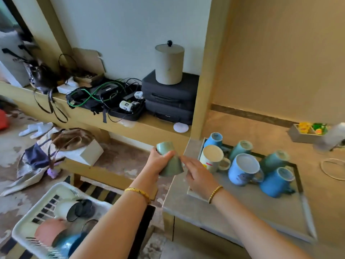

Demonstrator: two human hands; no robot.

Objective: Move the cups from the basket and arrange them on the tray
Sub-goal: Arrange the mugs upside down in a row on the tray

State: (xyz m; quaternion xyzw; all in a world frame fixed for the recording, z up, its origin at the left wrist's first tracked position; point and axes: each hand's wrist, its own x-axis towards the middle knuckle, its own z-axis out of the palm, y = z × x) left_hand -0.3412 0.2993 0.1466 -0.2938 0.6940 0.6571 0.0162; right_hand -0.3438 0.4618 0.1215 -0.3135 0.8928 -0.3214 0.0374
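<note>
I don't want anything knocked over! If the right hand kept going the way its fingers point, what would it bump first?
Probably the green cup that the left hand holds; the right hand fingertips already look about touching it.

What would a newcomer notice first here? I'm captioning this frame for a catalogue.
The left hand grips an upside-down green cup mid-frame, with the right hand reaching toward it. Right of them, six mugs stand upside down on the tray; at lower left, the white basket holds more cups.
</note>
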